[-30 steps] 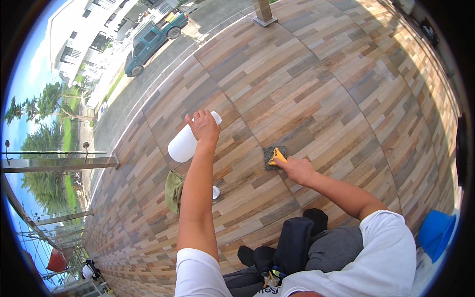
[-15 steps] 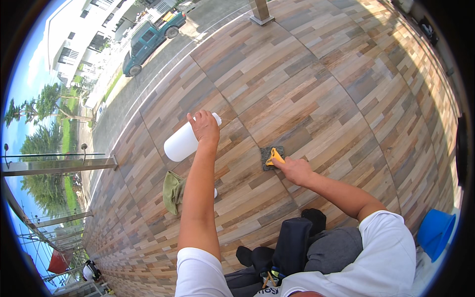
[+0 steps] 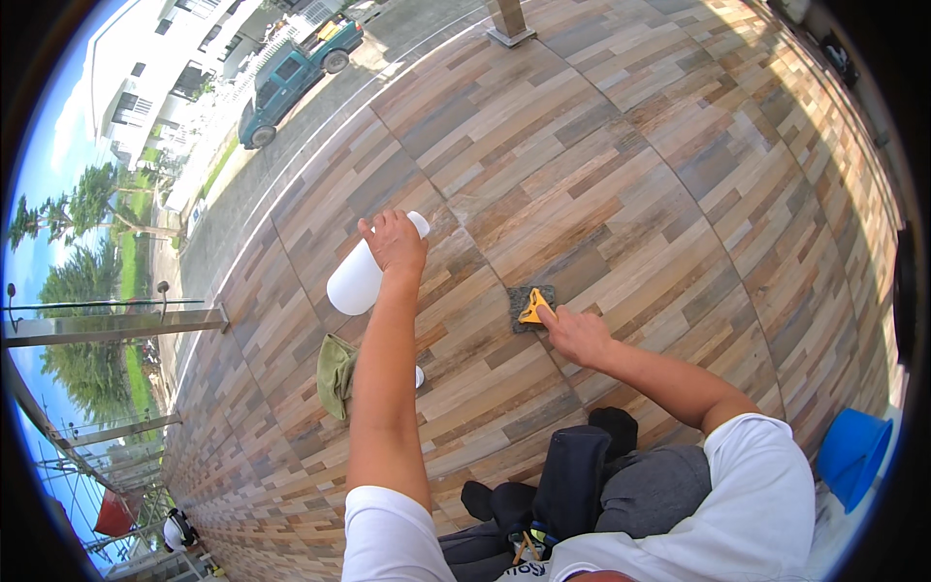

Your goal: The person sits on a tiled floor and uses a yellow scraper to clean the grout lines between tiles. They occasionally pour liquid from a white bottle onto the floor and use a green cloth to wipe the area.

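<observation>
My left hand (image 3: pixel 395 242) is raised over the wood-pattern tiled floor (image 3: pixel 621 165) and grips a white spray bottle (image 3: pixel 361 272) by its neck, the body pointing down and left. My right hand (image 3: pixel 574 335) presses a yellow-handled scrubber with a dark pad (image 3: pixel 530 307) flat on the tiles in front of me. Both arms reach out from white short sleeves. My knees, in dark kneepads and grey shorts, rest on the floor below.
A green cloth (image 3: pixel 336 373) lies on the tiles under my left arm, with a small white object (image 3: pixel 419 376) beside it. A blue bucket (image 3: pixel 853 456) stands at the right edge. A pillar base (image 3: pixel 509 29) is far ahead; a parked pickup (image 3: pixel 296 73) beyond.
The scrubber and my right hand have slid a little up and left on the tiles. My left hand still holds the bottle up, nearly unmoved.
</observation>
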Tool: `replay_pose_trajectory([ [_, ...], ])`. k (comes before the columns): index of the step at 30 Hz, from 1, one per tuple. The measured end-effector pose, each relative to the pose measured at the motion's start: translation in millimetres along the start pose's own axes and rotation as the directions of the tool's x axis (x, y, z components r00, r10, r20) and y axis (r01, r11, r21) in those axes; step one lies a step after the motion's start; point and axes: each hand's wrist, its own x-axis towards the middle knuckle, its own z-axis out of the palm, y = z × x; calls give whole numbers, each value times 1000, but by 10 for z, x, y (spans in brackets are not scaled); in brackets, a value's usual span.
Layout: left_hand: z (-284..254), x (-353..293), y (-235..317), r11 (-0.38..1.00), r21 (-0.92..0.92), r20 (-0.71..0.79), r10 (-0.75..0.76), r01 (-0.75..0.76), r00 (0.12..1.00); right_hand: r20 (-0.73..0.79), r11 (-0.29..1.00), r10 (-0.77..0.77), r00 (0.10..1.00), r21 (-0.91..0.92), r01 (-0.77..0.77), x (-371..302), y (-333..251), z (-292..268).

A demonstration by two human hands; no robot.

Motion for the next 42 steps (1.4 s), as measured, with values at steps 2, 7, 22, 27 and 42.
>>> replay_pose_trajectory([
  [2, -104, 23, -98, 995, -69, -20, -70, 69, 997, -8, 999, -39, 999, -29, 39, -16, 12, 20],
  [7, -228, 53, -529, 892, -329, -111, -363, 311, 925, -40, 988, -119, 992, -105, 115, 154, -17, -37],
  [22, -109, -1522, -3190, -47, -966, 160, -884, 256, 440, -265, 998, -15, 964, -64, -2, 3102, -380, -779],
  [27, 285, -2032, -3760, -35, -940, 131, -956, 340, 264, -208, 991, -53, 977, -132, 25, 3006, -379, -683],
  [42, 1664, -2893, -4394, -137, -942, 243, -908, 307, 341, 52, 954, 164, 985, -261, -146, -563, -226, 288],
])
